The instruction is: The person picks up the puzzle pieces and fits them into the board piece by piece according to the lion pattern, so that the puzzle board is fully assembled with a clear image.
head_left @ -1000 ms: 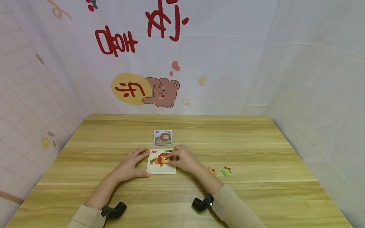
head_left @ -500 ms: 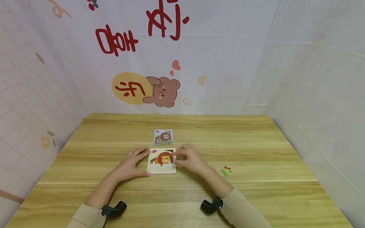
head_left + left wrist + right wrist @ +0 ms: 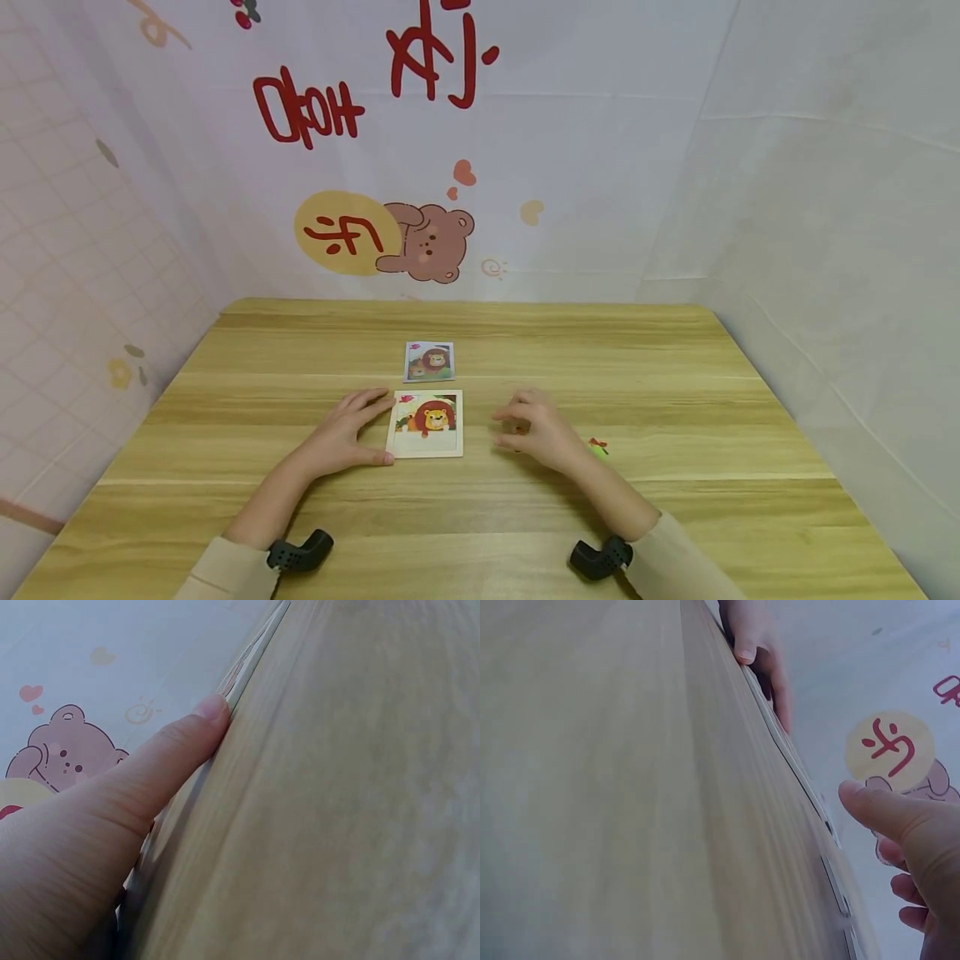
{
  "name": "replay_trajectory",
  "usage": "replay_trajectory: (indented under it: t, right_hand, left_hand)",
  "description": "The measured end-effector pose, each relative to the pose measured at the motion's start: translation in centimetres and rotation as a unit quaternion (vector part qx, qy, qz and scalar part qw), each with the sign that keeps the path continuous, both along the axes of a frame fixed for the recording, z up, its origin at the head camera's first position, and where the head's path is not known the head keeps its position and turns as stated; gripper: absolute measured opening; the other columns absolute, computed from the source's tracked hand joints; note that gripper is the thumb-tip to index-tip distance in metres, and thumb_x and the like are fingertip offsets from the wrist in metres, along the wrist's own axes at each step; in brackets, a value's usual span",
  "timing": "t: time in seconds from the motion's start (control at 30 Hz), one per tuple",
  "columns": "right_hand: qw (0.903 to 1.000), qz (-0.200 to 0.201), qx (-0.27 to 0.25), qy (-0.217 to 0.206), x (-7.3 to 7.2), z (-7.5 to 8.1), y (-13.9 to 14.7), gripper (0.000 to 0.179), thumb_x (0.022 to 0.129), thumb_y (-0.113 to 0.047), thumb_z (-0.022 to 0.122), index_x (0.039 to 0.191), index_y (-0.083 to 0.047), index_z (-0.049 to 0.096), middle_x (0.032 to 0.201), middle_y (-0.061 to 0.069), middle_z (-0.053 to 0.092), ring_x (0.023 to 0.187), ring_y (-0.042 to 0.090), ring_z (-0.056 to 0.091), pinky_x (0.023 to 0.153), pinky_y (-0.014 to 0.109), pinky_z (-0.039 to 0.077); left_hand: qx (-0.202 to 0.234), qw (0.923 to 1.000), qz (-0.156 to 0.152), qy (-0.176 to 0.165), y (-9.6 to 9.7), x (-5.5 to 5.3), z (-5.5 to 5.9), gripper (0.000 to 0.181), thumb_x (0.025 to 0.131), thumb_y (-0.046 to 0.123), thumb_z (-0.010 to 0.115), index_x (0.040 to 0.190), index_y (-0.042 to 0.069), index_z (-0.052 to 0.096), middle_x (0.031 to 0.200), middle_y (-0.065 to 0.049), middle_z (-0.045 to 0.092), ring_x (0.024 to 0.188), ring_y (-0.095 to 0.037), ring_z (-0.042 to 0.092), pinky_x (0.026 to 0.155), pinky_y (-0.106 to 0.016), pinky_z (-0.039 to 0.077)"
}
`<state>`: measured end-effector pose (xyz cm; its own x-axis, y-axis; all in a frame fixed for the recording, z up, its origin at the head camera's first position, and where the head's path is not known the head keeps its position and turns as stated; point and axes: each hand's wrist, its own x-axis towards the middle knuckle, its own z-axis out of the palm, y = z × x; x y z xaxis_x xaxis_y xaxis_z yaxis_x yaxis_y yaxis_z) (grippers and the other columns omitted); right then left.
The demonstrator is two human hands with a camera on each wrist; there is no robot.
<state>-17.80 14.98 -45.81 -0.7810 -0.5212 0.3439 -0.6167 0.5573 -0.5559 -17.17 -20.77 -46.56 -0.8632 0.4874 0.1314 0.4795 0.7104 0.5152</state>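
Note:
In the head view a lion jigsaw board [image 3: 424, 448] with a pale frame lies on the table, its lower strip bare and a maned lion [image 3: 435, 417] in its upper part. My left hand [image 3: 337, 440] touches the board's left side, thumb at the near corner and forefinger near the far one. To the right, my right hand [image 3: 546, 435] hovers with thumb and fingers apart and nothing between them. A reddish puzzle piece [image 3: 521, 431] shows partly behind its fingers. Another piece, green and red [image 3: 598, 447], is partly covered by the right wrist.
Behind the board lies a small picture card [image 3: 429, 363] with a lion scene. The wooden table [image 3: 420, 517] meets a printed white cloth [image 3: 600, 150] at its far edge. Black wrist cameras [image 3: 302, 552] sit on both wrists.
My right hand has left the lion piece in the board and moved right, over the loose pieces, its fingers now apart. My left hand has stayed at the board.

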Motion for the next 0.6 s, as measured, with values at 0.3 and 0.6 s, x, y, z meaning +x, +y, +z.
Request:
replay_trajectory:
  t: [0.3, 0.6]
  right_hand:
    - [0.9990, 0.016, -0.010, 0.041, 0.4, -0.8, 2.9, 0.032, 0.071, -0.023, 0.086, 0.098, -0.012, 0.075, 0.093, -0.006, 0.062, 0.083, 0.012, 0.049, 0.068, 0.028, 0.044]
    - [0.9993, 0.006, 0.016, 0.033, 0.6, -1.1, 4.5, 0.037, 0.068, -0.031, 0.086, 0.101, -0.016, 0.075, 0.092, -0.008, 0.062, 0.078, 0.012, 0.045, 0.066, 0.028, 0.039]
  left_hand:
    - [-0.005, 0.9999, 0.004, -0.010, 0.0, -0.1, 0.0, 0.098, 0.069, 0.066, 0.073, 0.145, 0.011, 0.044, 0.152, -0.011, 0.031, 0.138, -0.036, 0.021, 0.103, -0.064, 0.022]
    - [-0.001, 1.0000, 0.005, -0.006, 0.0, 0.1, 0.1, 0.096, 0.070, 0.062, 0.075, 0.144, 0.010, 0.045, 0.151, -0.012, 0.033, 0.137, -0.037, 0.022, 0.102, -0.065, 0.023]
